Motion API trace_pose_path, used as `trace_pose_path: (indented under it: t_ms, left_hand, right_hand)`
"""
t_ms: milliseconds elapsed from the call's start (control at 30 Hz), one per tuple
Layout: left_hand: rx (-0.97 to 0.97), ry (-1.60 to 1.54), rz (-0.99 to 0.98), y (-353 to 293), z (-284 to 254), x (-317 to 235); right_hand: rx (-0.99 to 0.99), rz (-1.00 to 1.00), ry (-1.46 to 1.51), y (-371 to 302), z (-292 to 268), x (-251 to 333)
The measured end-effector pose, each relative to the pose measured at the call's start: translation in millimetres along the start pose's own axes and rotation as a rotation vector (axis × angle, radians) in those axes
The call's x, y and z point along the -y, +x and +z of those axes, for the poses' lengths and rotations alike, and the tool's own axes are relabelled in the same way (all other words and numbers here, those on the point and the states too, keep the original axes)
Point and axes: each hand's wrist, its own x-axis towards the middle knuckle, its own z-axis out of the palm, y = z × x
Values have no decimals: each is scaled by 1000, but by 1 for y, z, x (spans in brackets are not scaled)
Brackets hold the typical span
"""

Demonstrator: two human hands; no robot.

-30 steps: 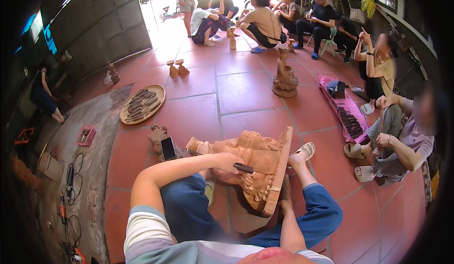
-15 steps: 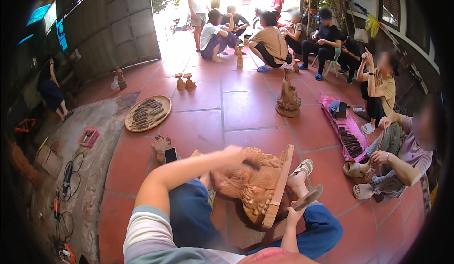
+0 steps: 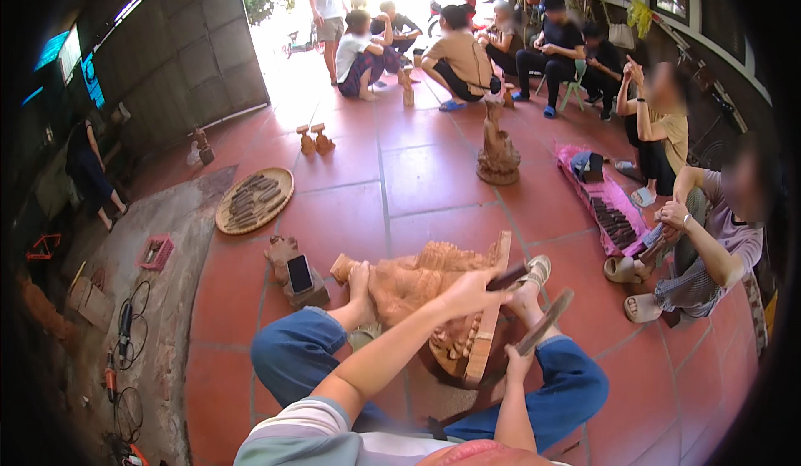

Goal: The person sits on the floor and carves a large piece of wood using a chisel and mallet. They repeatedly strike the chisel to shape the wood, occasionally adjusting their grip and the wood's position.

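A carved wooden figure [image 3: 409, 287] lies on its side on the tiles between my legs, its flat base slab [image 3: 490, 316] turned toward the right. My left hand [image 3: 467, 293] reaches across over the carving and is closed on a dark rod-shaped tool [image 3: 507, 277], likely a chisel; its tip is hard to make out. In my right hand [image 3: 518, 361], beside the slab, is a flat wooden stick [image 3: 546, 320], slanting up and away. My bare left foot [image 3: 360, 287] rests against the carving.
A phone [image 3: 299, 273] leans on a small carving left of my foot. Farther out are a round woven tray [image 3: 288, 197] of dark tools, an upright statue [image 3: 498, 153] and a pink sheet [image 3: 596, 195] with more tools. A person [image 3: 709, 241] sits close on the right.
My left hand has swung right with its tool, from over the carving's middle to beside the slab. The phone now shows fully. My right hand keeps hold of the stick.
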Motion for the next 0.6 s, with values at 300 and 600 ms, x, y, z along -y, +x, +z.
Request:
trace_pose_path:
  t_ms: [300,600]
  left_hand:
    - [104,-247,-444,-57,34,19]
    - [165,-296,-573,-48,48,55]
  right_hand:
    - [66,183,81,-14,15,78]
    - [165,242,-83,-13,20,75]
